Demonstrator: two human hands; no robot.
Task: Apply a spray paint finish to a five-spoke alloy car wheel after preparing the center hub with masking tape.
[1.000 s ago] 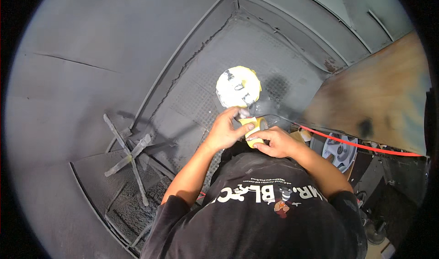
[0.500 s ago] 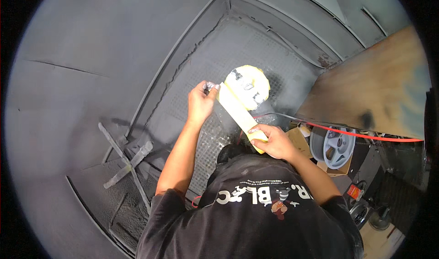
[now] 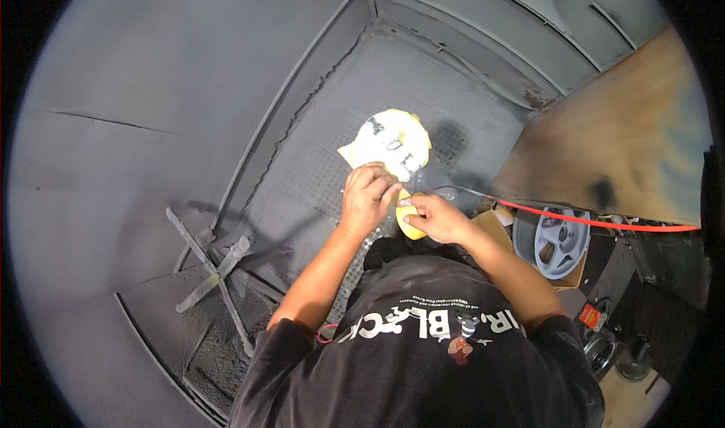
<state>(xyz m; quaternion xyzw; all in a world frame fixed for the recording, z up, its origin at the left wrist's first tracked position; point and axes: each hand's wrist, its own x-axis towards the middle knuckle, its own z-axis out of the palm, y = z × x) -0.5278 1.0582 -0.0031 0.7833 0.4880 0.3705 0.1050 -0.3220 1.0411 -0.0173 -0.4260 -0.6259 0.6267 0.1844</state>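
Observation:
In front of me is a round piece [image 3: 411, 137] with a bright, glaring face, pale patches and dark gaps, and yellow tape about its rim. A pale yellow tape end juts from its left side. My right hand [image 3: 439, 219] is closed around a yellow roll of masking tape [image 3: 409, 230]. My left hand [image 3: 368, 195] has its fingers curled together at the tape between the roll and the piece's near edge. Those fingers partly hide the strip. Both hands are close together, with fingertips almost meeting.
A grey cross-shaped stand [image 3: 215, 273] is at the left. Across the right runs a red hose [image 3: 574, 218], below a wooden board [image 3: 604, 141]. A silver wheel rim [image 3: 563, 241] rests by a cardboard box [image 3: 495, 231]. Grey walls enclose the dusty, textured floor [image 3: 362, 88].
My left hand has come down and right, toward my right hand. The long strip stretched between them no longer shows; tape now juts from the piece's left side. The right hand keeps the roll.

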